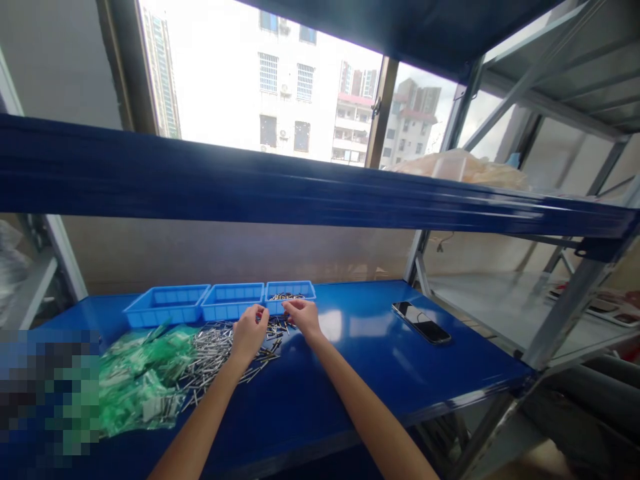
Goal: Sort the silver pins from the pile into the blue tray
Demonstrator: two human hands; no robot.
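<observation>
Your things rest on a glossy blue shelf (360, 353) with a straight front edge. Toward its back, left of centre, you have three blue plastic trays standing close together in a row: the left tray (165, 316), the middle tray (231, 311) and the right tray (275, 308). In front of them, a loose heap of thin metal rods (213, 350) spreads across the surface. Left of that heap you see green plastic packets (145, 367) piled up. Well apart, to your right, a dark-screened phone (421, 323) lies flat.
</observation>
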